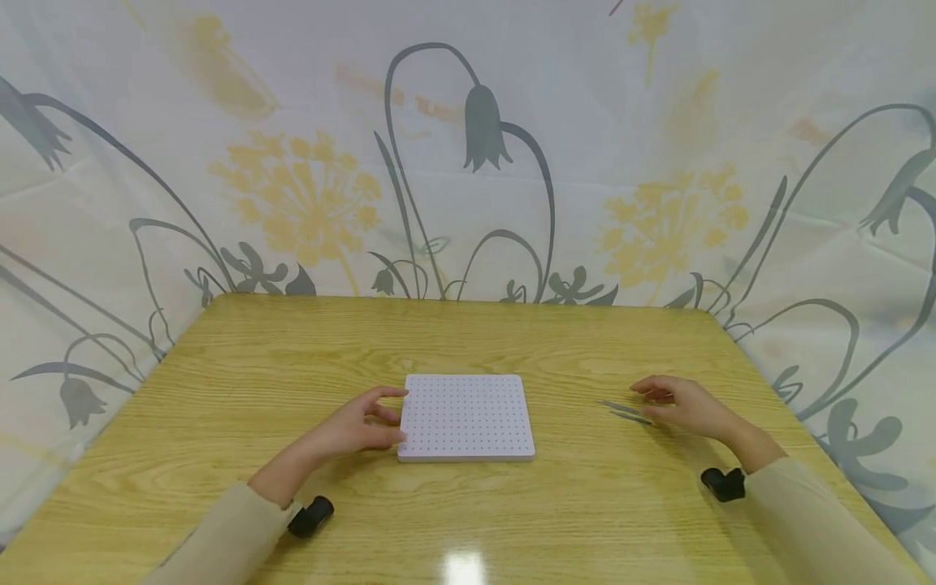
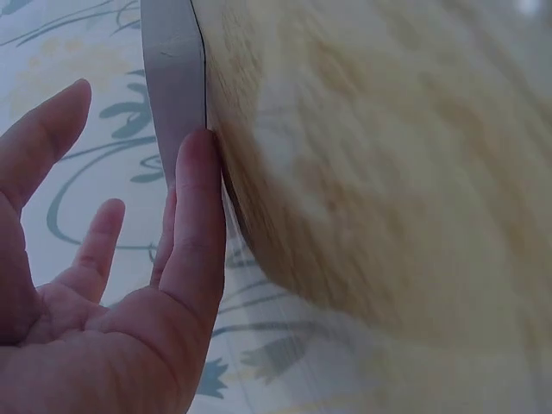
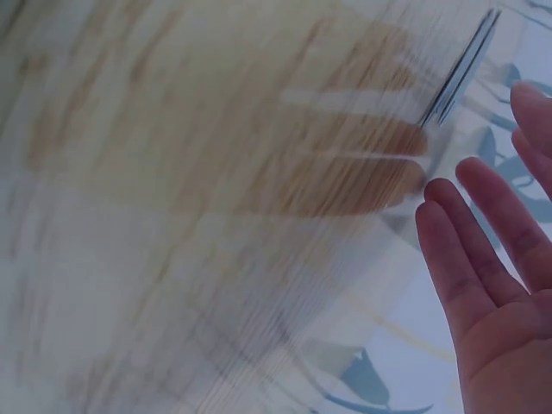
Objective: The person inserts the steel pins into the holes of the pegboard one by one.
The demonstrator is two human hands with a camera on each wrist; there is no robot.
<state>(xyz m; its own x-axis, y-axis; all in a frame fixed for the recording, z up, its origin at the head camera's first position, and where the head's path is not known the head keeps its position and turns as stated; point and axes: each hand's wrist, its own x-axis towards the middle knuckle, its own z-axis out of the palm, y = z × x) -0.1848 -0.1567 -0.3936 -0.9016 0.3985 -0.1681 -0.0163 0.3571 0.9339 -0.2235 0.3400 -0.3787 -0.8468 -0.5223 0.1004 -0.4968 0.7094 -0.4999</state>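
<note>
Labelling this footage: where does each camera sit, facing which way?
Head: worn on the head, facing forward and down at white board and tweezers; left hand, right hand and sleeves show.
Left wrist: worn there, facing the board's side; left hand shows.
Right wrist: worn there, facing table and tweezers; right hand shows.
Head and left wrist share the board.

white dotted board [image 1: 465, 416]: flat | grey tweezers [image 1: 621, 407]: right of it
</note>
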